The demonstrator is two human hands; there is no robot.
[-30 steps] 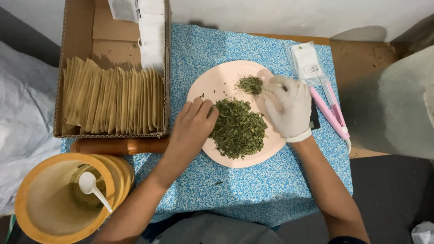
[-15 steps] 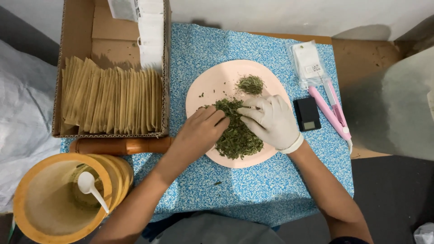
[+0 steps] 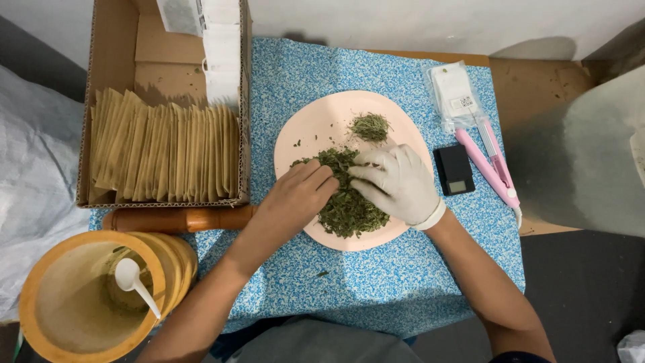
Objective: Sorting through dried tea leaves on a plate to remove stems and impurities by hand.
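Note:
A round pink plate (image 3: 316, 128) lies on a blue patterned cloth. On it sits a large heap of dried green leaves (image 3: 349, 208) and, farther back, a small separate pile (image 3: 369, 126). My left hand (image 3: 295, 198) is bare and rests at the heap's left edge, fingers curled into the leaves. My right hand (image 3: 396, 181) wears a white glove and lies on the heap's right side, fingertips meeting those of the left over the leaves. Whether either hand has leaves pinched is hidden.
A cardboard box (image 3: 107, 195) at the left holds several brown paper packets (image 3: 164, 154). A wooden pestle (image 3: 181, 218) lies before it, and a wooden bowl (image 3: 84, 306) with a white spoon (image 3: 134, 282) sits at lower left. A small black scale (image 3: 454, 169), a pink tool (image 3: 487, 165) and a clear bag (image 3: 453, 94) lie right of the plate.
My gloved right hand moved from the small back pile down onto the large heap. My left hand slid right until its fingers met the right's.

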